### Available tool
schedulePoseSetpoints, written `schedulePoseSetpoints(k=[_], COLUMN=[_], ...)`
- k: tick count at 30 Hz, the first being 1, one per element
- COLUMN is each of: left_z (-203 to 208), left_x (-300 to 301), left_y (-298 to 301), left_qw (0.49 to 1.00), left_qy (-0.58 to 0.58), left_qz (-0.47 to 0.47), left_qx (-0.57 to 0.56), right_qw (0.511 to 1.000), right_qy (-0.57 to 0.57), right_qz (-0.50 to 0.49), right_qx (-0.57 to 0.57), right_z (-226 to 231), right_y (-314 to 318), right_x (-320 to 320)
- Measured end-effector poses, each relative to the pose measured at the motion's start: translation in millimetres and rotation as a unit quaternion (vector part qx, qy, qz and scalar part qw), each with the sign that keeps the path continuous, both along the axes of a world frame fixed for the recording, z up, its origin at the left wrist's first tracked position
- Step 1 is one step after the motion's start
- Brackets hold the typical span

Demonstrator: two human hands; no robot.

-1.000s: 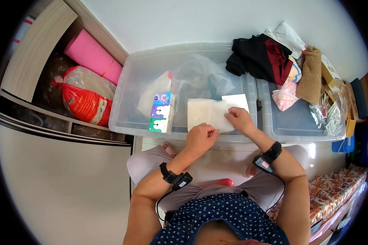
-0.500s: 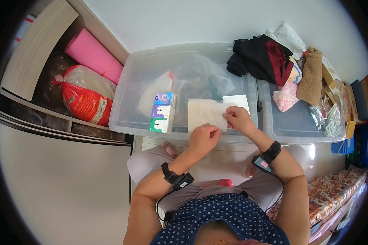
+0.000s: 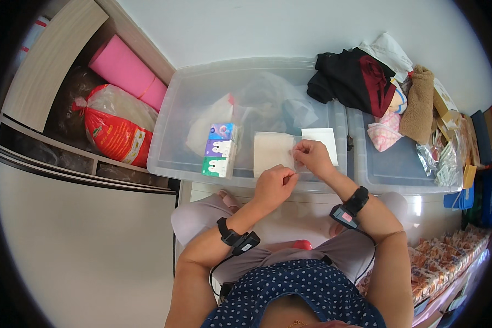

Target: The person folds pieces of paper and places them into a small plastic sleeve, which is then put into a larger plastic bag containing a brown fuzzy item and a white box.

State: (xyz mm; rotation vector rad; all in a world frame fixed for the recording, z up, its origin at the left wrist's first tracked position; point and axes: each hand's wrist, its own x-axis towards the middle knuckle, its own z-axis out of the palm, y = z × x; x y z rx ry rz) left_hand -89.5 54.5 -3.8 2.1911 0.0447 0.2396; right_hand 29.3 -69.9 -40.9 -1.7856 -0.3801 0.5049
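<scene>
While the beige squarish packet (image 3: pixel 272 152) lies flat on the clear plastic box (image 3: pixel 172 158), | left hand (image 3: pixel 276 183) overlaps its near edge | right hand (image 3: pixel 313 157) sits at its right edge | fingers curled, grasp unclear to me

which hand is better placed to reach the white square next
Probably the right hand: it overlaps the white square in this view; the left hand is farther off, by the beige sheet.
</scene>
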Motion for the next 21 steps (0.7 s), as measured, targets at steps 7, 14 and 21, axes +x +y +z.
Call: schedulePoseSetpoints(k=[7,14,21], left_z=[-2.2,-3.1,8.9], left_x=[-0.1,1.7,14.4], left_y=[0.3,-0.1,2.2], left_qw=[1.0,0.999,0.991], left_qy=[-0.008,-0.028,-0.112], left_qz=[-0.018,-0.002,0.072], left_qx=[-0.01,0.024,-0.029], right_qw=[0.992,0.993,0.99], right_qy=[-0.104,-0.095,-0.129], right_qz=[0.009,0.011,-0.042], right_qx=[-0.067,-0.071,-0.029], right_z=[-5.4,8.7,20.9], right_y=[11.4,7.6,-48.5], right_x=[3.6,4.8,41.5])
